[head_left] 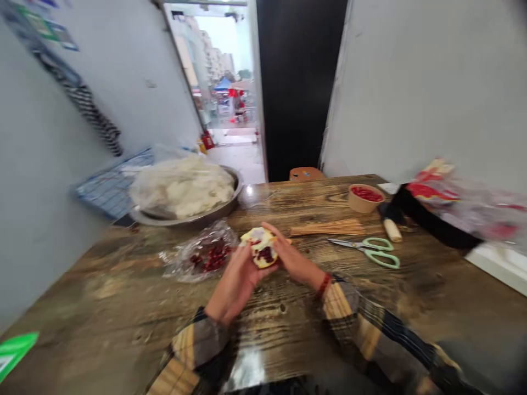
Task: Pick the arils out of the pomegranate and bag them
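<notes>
An opened pomegranate (256, 237), pale pith outside and dark red seeds showing on its near side, is held above the wooden table (164, 323). My left hand (237, 282) cups it from the left and below, fingers curled round it. From the right, my right hand (291, 258) grips the same fruit, its fingers along the far and right edges. Just left of my hands lies a clear plastic bag (177, 262) with loose red pomegranate seeds (214, 257) on it. Some fingertips are hidden behind the fruit.
Behind the bag stands a metal basin (197, 218) with a pale mass under plastic. Right of my hands lie wooden skewers (327, 227) and green-handled scissors (370, 251). A paper bowl (362, 204) of red seeds stands farther back, near a wooden-handled tool (392, 230) and plastic packages (465, 203).
</notes>
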{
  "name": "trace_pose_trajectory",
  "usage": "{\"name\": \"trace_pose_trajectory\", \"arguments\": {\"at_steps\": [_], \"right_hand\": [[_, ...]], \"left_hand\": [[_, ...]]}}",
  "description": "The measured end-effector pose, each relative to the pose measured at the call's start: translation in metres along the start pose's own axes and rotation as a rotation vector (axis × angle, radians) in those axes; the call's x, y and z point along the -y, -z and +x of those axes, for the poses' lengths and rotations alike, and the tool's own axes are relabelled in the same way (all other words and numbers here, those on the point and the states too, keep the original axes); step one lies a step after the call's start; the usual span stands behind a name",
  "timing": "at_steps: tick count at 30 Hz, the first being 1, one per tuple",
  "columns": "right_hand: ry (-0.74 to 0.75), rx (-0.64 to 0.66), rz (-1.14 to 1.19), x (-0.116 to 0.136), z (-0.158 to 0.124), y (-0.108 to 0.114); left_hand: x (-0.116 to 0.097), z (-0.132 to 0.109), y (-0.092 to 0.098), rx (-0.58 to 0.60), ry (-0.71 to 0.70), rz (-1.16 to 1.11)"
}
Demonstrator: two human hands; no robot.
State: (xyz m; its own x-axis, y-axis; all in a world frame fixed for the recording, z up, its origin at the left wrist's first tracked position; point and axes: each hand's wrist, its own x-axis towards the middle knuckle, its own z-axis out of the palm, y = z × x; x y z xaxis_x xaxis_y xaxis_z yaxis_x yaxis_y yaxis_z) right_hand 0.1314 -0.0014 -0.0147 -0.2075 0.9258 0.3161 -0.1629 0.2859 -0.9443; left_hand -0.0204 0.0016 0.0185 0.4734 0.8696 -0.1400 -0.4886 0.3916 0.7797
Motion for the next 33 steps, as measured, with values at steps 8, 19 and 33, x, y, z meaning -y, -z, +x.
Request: {"name": "trace_pose_trajectory", "arguments": {"at_steps": [8, 19, 33], "right_hand": [[-0.278, -0.174, 0.437, -0.004, -0.009, -0.004], [-0.379, -0.334, 0.47, -0.005, -0.009, -0.011], [-0.302, -0.313, 0.035, -0.012, -0.014, -0.01]], "left_hand": [[0.001, 0.003, 0.018, -0.003, 0.033, 0.26], [0.004, 0.005, 0.026, -0.203, -0.185, 0.53], [0.007, 0.002, 0.036, -0.025, -0.953, 1.436]]}}
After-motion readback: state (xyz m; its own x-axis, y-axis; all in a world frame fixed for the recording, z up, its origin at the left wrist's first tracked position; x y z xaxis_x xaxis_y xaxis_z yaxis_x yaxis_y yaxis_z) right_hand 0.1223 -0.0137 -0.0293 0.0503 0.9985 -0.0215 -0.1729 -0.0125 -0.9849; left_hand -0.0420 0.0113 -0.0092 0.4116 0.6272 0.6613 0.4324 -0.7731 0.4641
